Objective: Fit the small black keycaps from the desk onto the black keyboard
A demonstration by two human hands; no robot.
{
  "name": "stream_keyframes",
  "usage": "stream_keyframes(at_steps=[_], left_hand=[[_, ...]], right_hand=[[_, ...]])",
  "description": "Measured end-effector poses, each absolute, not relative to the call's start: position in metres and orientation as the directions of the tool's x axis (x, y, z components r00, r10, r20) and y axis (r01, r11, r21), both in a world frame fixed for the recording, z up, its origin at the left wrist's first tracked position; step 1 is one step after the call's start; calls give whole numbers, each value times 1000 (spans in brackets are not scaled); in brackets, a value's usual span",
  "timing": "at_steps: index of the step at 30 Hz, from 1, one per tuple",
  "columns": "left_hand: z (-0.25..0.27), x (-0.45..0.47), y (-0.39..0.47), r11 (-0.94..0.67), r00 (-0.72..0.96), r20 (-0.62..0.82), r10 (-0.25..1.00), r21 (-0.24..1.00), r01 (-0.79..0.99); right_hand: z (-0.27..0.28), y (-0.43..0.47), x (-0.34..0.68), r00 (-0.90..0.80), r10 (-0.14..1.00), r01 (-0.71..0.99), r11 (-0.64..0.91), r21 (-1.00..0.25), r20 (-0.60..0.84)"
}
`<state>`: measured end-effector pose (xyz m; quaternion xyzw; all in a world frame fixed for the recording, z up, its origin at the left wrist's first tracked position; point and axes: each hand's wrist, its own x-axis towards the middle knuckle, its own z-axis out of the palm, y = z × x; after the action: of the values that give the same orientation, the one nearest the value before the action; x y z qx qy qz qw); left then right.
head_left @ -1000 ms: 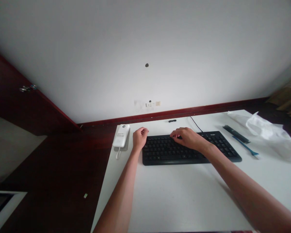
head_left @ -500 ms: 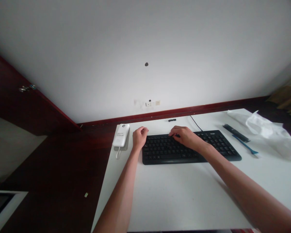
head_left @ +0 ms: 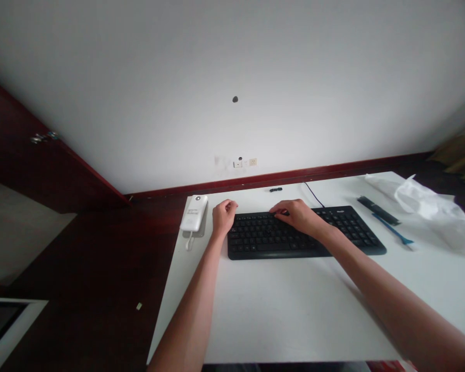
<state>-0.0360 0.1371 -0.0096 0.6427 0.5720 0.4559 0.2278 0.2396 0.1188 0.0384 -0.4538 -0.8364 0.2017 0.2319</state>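
A black keyboard (head_left: 271, 247) lies on the white table, its cord running off the far side. My left hand (head_left: 223, 216) is at the keyboard's far left corner, fingers curled in and thumb side up. Whatever is between those fingers, if anything, is too small to tell. My right hand (head_left: 294, 214) is over the top rows of keys, near the middle. Its fingers are bent together and reach down to the far edge; their tips are partly hidden, so a small thing in them cannot be made out. The right forearm crosses above the keys on the right side.
A white power bank (head_left: 194, 213) with a short cable lies to the left. Behind the keyboard is a small black piece (head_left: 276, 189). To the right are a dark flat strip (head_left: 377, 210), a blue brush (head_left: 393, 229) and a crumpled white plastic bag (head_left: 434, 212).
The view has tilted slightly, so the table sits a little higher in the picture. Both hands keep nearly the same places at the keyboard.
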Motion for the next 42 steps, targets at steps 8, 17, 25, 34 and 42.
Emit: stream_keyframes(at_steps=[8,17,25,34,42], left_hand=[[-7,-36,136,-236,-70,321,944,811,536],[-5,-34,135,-229,-75,316,946,812,537],[-7,-35,135,-225,-74,313,947,808,545],[-8,-36,135,-246,-73,334,940,809,534],[-6,-34,132,-237,-69,328,942,797,555]], right_hand=[[39,122,246,-445,876,648,457,-610,183],[38,126,251,-480,867,692,469,-548,136],[45,114,238,-508,855,814,515,-267,103],[69,88,215,-426,905,904,426,47,-9],[71,81,201,-367,928,927,371,58,-60]])
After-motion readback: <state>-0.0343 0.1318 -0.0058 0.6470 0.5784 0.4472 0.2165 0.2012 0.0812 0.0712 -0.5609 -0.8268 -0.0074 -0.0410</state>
